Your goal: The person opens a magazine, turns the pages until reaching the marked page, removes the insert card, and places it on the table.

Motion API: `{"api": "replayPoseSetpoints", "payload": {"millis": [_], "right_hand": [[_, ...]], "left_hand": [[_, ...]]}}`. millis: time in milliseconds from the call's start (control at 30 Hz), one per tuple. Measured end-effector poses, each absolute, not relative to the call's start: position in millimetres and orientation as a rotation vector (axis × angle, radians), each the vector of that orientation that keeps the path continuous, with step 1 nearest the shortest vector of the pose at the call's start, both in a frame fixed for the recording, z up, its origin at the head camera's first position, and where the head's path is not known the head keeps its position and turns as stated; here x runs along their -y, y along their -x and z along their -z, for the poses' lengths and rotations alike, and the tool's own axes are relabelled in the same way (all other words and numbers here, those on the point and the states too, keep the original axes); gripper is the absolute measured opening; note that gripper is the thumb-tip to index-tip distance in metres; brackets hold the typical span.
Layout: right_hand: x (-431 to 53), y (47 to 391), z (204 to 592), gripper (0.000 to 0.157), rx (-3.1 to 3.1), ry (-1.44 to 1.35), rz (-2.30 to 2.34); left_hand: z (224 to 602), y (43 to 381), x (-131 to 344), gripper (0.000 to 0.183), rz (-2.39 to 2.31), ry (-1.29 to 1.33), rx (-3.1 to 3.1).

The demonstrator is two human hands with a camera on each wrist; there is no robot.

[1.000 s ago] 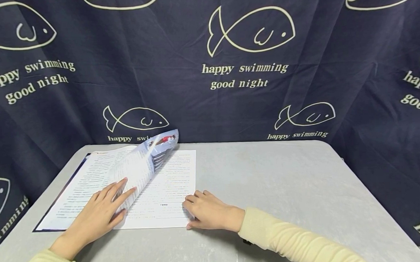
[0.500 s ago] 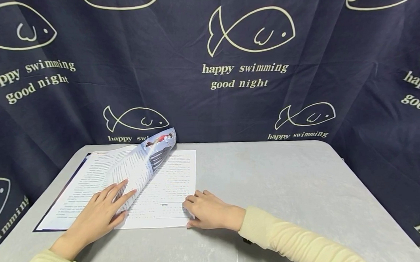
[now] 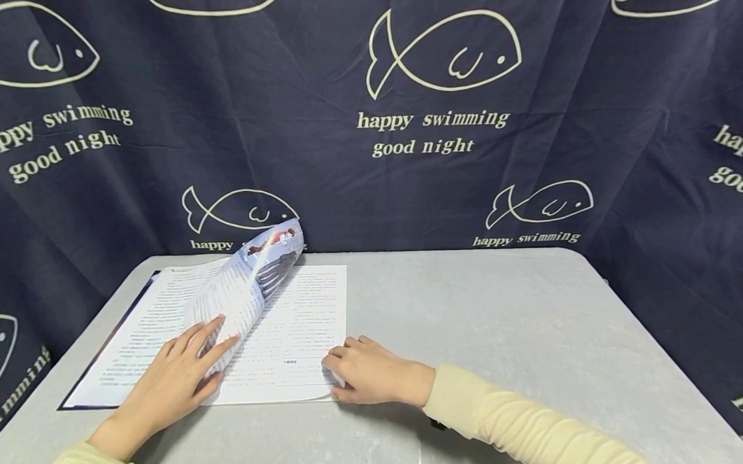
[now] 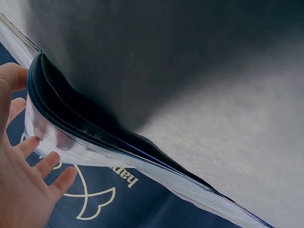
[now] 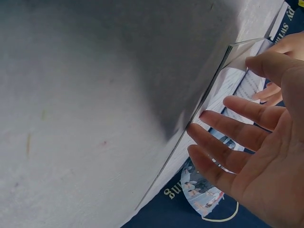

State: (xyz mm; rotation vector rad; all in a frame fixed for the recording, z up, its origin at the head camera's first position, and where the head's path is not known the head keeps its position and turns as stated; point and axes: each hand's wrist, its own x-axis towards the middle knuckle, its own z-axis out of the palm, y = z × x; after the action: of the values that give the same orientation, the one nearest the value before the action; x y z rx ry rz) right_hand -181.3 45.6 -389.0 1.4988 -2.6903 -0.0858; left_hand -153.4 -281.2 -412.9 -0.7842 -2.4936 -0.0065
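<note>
An open book (image 3: pixel 309 319) lies on the table, with printed text on its pages and a dark cover edge at the left. A raised page (image 3: pixel 242 281) with a colour photo near its top curls up over the middle. My left hand (image 3: pixel 171 372) rests spread on the left side, with its fingers against that curled page. At the lower right corner is my right hand (image 3: pixel 369 372). Its fingertips lie along the book's right edge in the right wrist view, and the thumb touches a slightly lifted page corner (image 5: pixel 244 50).
A grey table (image 3: pixel 477 324) carries the book on its left half. Behind and beside it hangs a dark blue cloth (image 3: pixel 331 178) printed with fish outlines and words. The sleeves (image 3: pixel 507 421) on both arms are pale yellow.
The curled page's top has shifted left and risen a little. A page corner by the right thumb has lifted, and the thumb has moved up slightly. The left hand stays in place.
</note>
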Motion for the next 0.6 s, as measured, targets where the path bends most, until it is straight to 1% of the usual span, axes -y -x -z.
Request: {"api": "replayPoseSetpoints", "payload": {"millis": [233,600], "right_hand": [[-46.1,182.7,389.4,0.023,2.664,-1.520,0.058],[-46.3,184.6,389.2,0.027,2.696,-1.503,0.018]], "left_hand": [[411.8,153.9,281.3,0.051,-0.016,0.777,2.495],[415.2,152.9,283.9,0.045,-0.016,0.776,2.502]]}}
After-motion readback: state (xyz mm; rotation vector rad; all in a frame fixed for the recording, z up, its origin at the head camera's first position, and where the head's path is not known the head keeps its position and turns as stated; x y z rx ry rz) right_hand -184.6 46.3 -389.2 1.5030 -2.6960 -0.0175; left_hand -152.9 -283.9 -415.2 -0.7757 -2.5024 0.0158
